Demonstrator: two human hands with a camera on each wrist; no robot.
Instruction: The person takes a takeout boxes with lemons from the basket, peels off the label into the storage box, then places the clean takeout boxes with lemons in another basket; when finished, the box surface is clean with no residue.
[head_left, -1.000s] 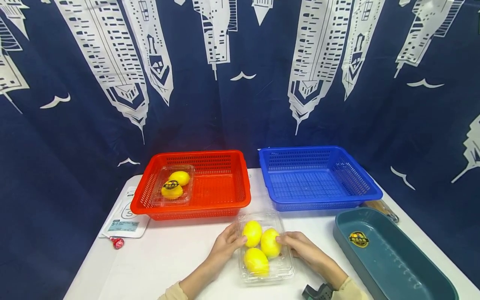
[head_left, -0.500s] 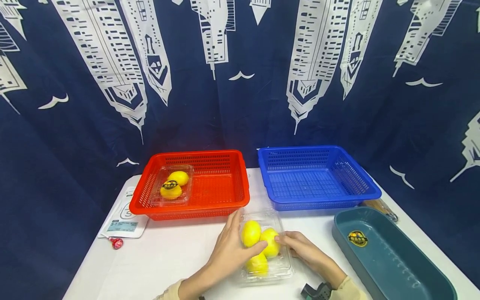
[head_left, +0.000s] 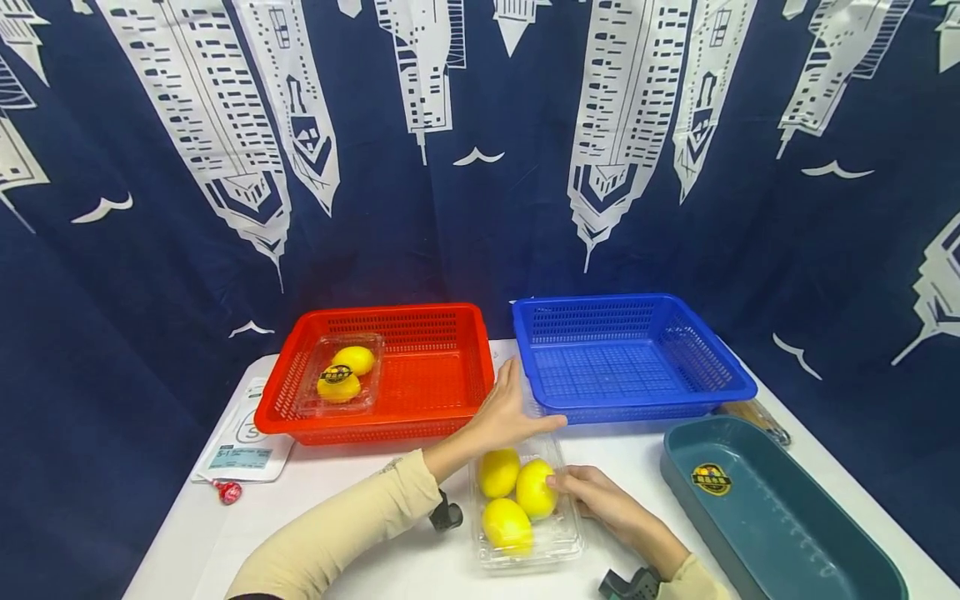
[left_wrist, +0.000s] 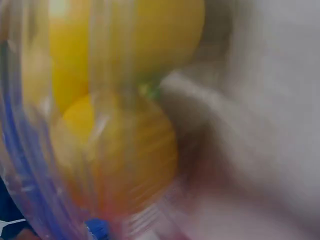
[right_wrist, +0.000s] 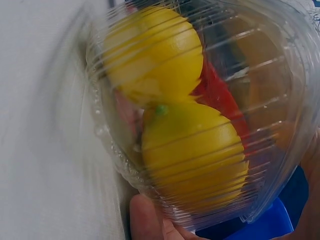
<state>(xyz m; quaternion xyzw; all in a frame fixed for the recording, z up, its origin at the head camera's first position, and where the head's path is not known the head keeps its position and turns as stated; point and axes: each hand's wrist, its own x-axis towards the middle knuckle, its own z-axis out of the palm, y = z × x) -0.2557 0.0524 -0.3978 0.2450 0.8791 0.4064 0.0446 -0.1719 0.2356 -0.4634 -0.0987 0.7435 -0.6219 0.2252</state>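
Note:
A clear plastic box (head_left: 561,542) lies on the white table (head_left: 352,533) with three lemons (head_left: 507,525) inside. My left hand (head_left: 510,412) reaches over its far end with fingers straight and thumb spread, at the box's folded-back clear lid. My right hand (head_left: 592,493) holds the box's right side, fingertips by a lemon (head_left: 536,489). In the right wrist view, two lemons (right_wrist: 195,155) press against the ribbed box wall (right_wrist: 260,100), with my thumb (right_wrist: 147,222) at its edge. The left wrist view is blurred, showing lemons (left_wrist: 115,150) close up.
A red basket (head_left: 442,400) behind holds a closed clear box with two lemons (head_left: 339,379). An empty blue basket (head_left: 630,408) stands to its right. A teal tray (head_left: 780,533) with a sticker sits at the right edge. A paper sheet (head_left: 243,446) and red candy (head_left: 228,492) lie left.
My left hand left the box's left side and moved forward over the lemons to its far end. The right hand stayed at the box's right side.

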